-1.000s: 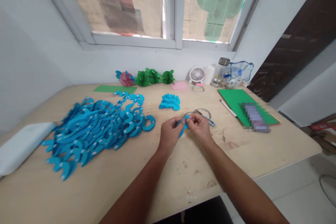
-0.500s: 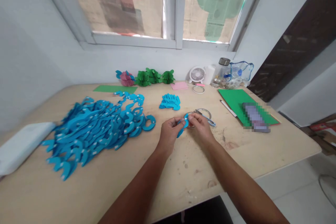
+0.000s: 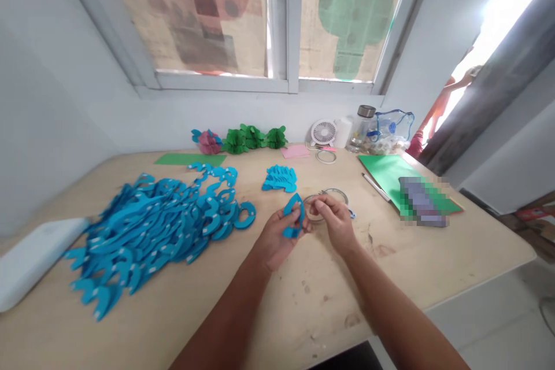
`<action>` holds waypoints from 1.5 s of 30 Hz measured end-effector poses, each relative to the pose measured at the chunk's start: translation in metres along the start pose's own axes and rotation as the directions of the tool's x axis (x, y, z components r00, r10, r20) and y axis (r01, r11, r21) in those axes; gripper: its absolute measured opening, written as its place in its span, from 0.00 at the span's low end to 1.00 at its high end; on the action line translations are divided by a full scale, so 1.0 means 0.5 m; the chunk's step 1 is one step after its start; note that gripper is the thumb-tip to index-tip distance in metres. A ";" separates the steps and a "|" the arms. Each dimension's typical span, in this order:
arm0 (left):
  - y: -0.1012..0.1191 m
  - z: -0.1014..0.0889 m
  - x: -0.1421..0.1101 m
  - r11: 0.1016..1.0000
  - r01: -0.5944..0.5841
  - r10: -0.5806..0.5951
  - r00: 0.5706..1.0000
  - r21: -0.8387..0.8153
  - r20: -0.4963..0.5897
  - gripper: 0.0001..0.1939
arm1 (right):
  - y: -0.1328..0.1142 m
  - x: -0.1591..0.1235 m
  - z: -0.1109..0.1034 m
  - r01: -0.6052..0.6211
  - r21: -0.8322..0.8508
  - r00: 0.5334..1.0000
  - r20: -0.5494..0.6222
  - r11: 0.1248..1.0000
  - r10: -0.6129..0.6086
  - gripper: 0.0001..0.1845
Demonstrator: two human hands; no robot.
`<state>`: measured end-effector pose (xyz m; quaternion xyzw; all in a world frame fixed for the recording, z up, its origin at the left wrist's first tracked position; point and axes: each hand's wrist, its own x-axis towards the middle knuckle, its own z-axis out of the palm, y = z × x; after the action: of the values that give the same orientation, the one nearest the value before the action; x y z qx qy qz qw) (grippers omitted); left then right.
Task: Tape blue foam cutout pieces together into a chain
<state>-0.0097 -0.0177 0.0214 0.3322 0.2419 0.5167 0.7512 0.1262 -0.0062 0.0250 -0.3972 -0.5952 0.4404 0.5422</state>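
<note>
My left hand (image 3: pixel 273 240) holds a curved blue paper piece (image 3: pixel 300 206) between thumb and fingers, its arc tilted upward. Close beside it, the fingers of my right hand (image 3: pixel 337 224) are pinched together. Whatever they hold, if anything, is too small to make out. Thin rings that look like narrow tape rolls (image 3: pixel 340 191) lie on the table behind my right hand, partly covered by it. A small stack of folded blue paper (image 3: pixel 281 179) sits just beyond my hands. To the left spreads a large heap of blue curved pieces (image 3: pixel 160 219), many with small white patches.
Green paper puffs (image 3: pixel 254 137) and a pink one (image 3: pixel 210 143) stand along the wall. Further right are a small white fan (image 3: pixel 323 133), a glass bottle (image 3: pixel 359 130), a pen (image 3: pixel 375 186), green sheets (image 3: pixel 384 169) and a blurred phone-like object (image 3: pixel 420 199). A white box (image 3: pixel 39 260) lies left.
My hands have moved apart, and my left hand has turned, showing more of the blue piece. The view has tilted slightly upward. At the right, a bright opening now shows part of a person.
</note>
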 end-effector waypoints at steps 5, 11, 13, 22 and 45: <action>-0.004 0.002 -0.008 0.989 0.111 -0.095 0.985 -0.102 0.147 0.09 | -0.004 0.000 0.004 -0.030 0.070 0.998 0.065 0.997 0.026 0.12; -0.017 0.004 -0.008 0.973 0.192 -0.164 0.966 -0.126 0.201 0.11 | 0.000 0.003 0.005 -0.045 0.179 0.990 0.136 0.983 0.021 0.11; -0.020 0.004 -0.007 0.971 0.207 -0.181 0.963 -0.119 0.198 0.12 | 0.005 0.002 0.007 -0.087 0.235 0.990 0.130 0.968 0.057 0.10; -0.015 0.005 0.008 0.999 -0.007 0.013 0.990 0.045 -0.138 0.12 | 0.015 0.007 0.009 -0.216 0.359 0.976 0.043 0.908 0.215 0.12; -0.034 -0.004 0.020 0.862 -0.202 0.382 0.863 0.466 -0.332 0.08 | 0.020 -0.003 0.016 0.187 -0.583 0.945 -0.112 0.791 -0.306 0.03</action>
<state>0.0031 -0.0122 0.0071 0.4006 0.4448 0.6216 0.5053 0.1184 -0.0055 0.0148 -0.5005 -0.6876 0.1273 0.5103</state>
